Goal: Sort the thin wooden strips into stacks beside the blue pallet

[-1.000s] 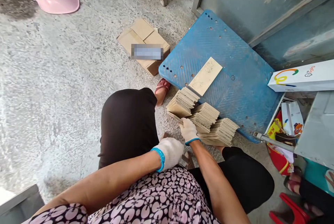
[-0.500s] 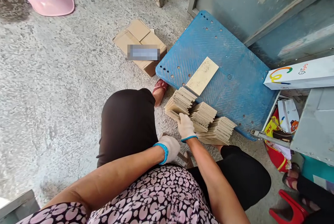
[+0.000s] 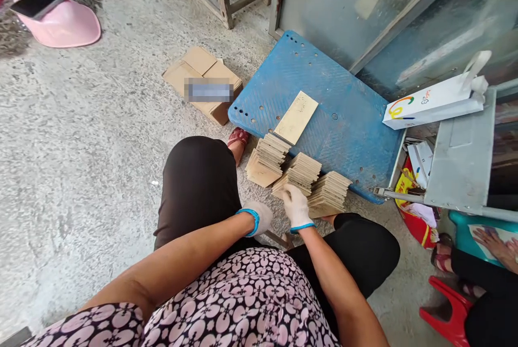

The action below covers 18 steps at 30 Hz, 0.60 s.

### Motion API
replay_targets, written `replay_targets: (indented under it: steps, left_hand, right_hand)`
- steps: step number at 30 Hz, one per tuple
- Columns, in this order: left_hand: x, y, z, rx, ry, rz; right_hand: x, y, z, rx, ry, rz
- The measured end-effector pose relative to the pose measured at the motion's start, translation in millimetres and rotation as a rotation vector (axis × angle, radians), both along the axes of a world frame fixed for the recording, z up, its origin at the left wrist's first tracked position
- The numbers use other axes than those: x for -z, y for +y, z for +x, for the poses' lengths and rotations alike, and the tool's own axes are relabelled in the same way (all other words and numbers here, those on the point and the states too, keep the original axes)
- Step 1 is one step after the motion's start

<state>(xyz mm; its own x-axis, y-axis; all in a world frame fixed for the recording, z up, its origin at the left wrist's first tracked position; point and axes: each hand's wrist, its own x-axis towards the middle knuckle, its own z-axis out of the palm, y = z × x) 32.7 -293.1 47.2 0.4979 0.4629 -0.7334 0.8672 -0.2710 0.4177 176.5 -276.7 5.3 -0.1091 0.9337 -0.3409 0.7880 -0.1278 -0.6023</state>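
Note:
Three stacks of thin tan boards stand side by side along the near edge of a blue plastic platform: a left stack (image 3: 267,159), a middle stack (image 3: 302,170) and a right stack (image 3: 331,191). My right hand (image 3: 296,208), in a white glove with a blue cuff, reaches the front of the middle stack, its bent fingers closed at the edge of a thin board there. My left hand (image 3: 259,216), gloved alike, hangs between my knees, apart from the stacks. Its fingers are turned down and hidden. One pale board (image 3: 296,118) lies flat behind the left stack.
The blue platform (image 3: 343,142) fills the middle. Left of it is a cardboard box (image 3: 202,63). A paper bag (image 3: 429,101) rests on a grey metal surface (image 3: 453,152). Beyond are a red stool (image 3: 449,309), another person's hands (image 3: 491,242), and a phone (image 3: 38,1) on a pink cap (image 3: 68,26).
My right hand has moved from the front of the left stack to the front of the middle stack. My left hand stays between my knees. The camera view has shifted slightly.

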Motion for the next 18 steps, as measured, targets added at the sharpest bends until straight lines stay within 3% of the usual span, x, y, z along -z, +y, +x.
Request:
replay_targets:
  steps: [3, 6, 10, 12, 14, 18]
  left_hand:
    - [-12.5, 1, -1, 0.048, 0.037, -0.002]
    - [-36.2, 6, 2, 0.095, 0.034, -0.004]
    - [-69.3, 38, 2, 0.168, -0.063, -0.065]
    - [-74.3, 69, -3, 0.064, -0.136, -0.043]
    - [-67.3, 108, -11, -0.125, -0.211, 0.010]
    - [-27.5, 187, -27, -0.625, -0.235, 0.095]
  right_hand:
    - [-11.5, 12, 8, 0.107, 0.024, -0.030]
    - [-17.7, 33, 20, 0.163, 0.101, 0.010]
    - [-14.6, 65, 35, 0.336, 0.261, -0.043]
    - [-12.6, 82, 38, 0.444, 0.385, -0.119]
    - [-12.0, 100, 37, 0.531, 0.505, -0.156]
    - [-8.5, 141, 25, 0.650, 0.607, -0.184]
